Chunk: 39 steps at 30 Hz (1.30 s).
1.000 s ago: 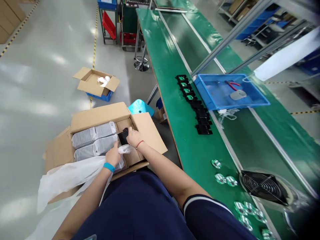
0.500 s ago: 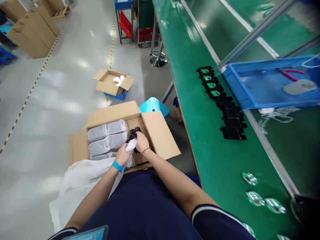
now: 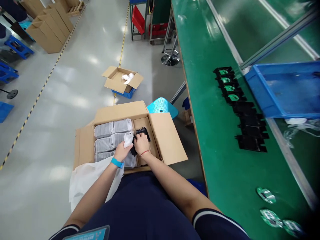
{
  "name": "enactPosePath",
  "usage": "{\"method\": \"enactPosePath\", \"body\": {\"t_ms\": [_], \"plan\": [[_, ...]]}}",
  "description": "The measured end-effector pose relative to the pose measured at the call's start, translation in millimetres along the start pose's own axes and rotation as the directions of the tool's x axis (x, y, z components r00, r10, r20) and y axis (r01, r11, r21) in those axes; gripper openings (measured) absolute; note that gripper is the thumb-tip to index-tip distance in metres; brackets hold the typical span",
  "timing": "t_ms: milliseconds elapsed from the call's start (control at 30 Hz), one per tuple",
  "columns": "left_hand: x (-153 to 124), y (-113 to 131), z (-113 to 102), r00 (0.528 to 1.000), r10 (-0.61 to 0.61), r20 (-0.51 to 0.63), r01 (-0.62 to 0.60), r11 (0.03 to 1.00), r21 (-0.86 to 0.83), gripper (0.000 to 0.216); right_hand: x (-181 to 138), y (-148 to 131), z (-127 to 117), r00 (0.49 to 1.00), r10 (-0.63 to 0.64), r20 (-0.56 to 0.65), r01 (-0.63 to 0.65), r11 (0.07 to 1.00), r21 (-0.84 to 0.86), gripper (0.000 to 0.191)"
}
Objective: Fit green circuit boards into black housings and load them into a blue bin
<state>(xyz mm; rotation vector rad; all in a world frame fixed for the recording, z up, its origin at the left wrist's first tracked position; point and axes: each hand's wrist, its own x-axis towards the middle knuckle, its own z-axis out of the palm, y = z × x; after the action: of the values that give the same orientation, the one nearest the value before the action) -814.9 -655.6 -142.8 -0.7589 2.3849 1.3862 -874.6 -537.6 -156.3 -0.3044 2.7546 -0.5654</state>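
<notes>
Your left hand [image 3: 121,151], the one with the blue wristband [image 3: 117,162], pinches a crumpled white wrap [image 3: 128,140] between thumb and fingers. Your right hand [image 3: 141,144], a red string [image 3: 144,153] around its wrist, curls its fingers down beside a dark piece [image 3: 134,150] lying between your two hands; you cover too much of it for me to tell whether that grip is closed. Just beyond your right fingertips is another black part [image 3: 145,132], inside the open cardboard box [image 3: 171,138]. Wrapped bundles [image 3: 103,130] fill the left side of that box in rows, and a white sheet [image 3: 83,181] drapes over its near left corner. To your right, on the green table [image 3: 217,156], you have a row of black holders [image 3: 251,125], the far ones bearing green boards [image 3: 230,88], beside a blue tray [image 3: 271,96]. Round green-and-silver pieces [image 3: 266,195] lie nearer you.
</notes>
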Motion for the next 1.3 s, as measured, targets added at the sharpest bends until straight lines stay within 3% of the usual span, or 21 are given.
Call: {"method": "enactPosePath", "body": {"t_ms": [133,267,467,700,1000,1100,1200,1300], "plan": [[9,5,1,0.999,-0.014,-0.034,0.020,0.987,0.160,0.029,0,17,-1,0.994,-0.093,0.056,0.101,0.980,-0.172,0.031],[18,11,3,0.999,-0.024,0.046,0.016,0.986,0.165,0.031,-1,33,-3,0.995,-0.006,0.103,0.025,0.981,-0.191,0.042],[34,23,5,0.993,-0.022,0.116,-0.002,0.980,0.200,0.031,8,31,-2,0.957,0.050,0.285,-0.005,0.988,-0.157,0.029],[38,32,2,0.984,-0.025,0.178,-0.056,0.898,0.436,0.035,-2,25,0,0.969,0.063,0.239,-0.038,0.993,-0.108,0.022],[42,28,-5,0.975,0.022,0.221,-0.101,0.929,0.355,0.019,-13,32,-13,0.979,0.007,0.203,0.001,0.999,-0.037,0.023],[32,33,-10,0.970,0.018,0.243,-0.101,0.938,0.330,0.024,-17,28,-25,0.983,-0.010,0.183,0.014,1.000,-0.019,0.022],[12,46,-20,0.977,0.095,0.192,-0.119,0.986,0.115,0.036,-25,25,-54,0.994,-0.052,0.096,0.047,0.998,0.051,0.021],[-5,60,-31,0.982,0.178,0.069,-0.163,0.971,-0.174,0.050,-36,42,-97,0.995,-0.023,-0.099,0.041,0.983,0.177,0.021]]}}
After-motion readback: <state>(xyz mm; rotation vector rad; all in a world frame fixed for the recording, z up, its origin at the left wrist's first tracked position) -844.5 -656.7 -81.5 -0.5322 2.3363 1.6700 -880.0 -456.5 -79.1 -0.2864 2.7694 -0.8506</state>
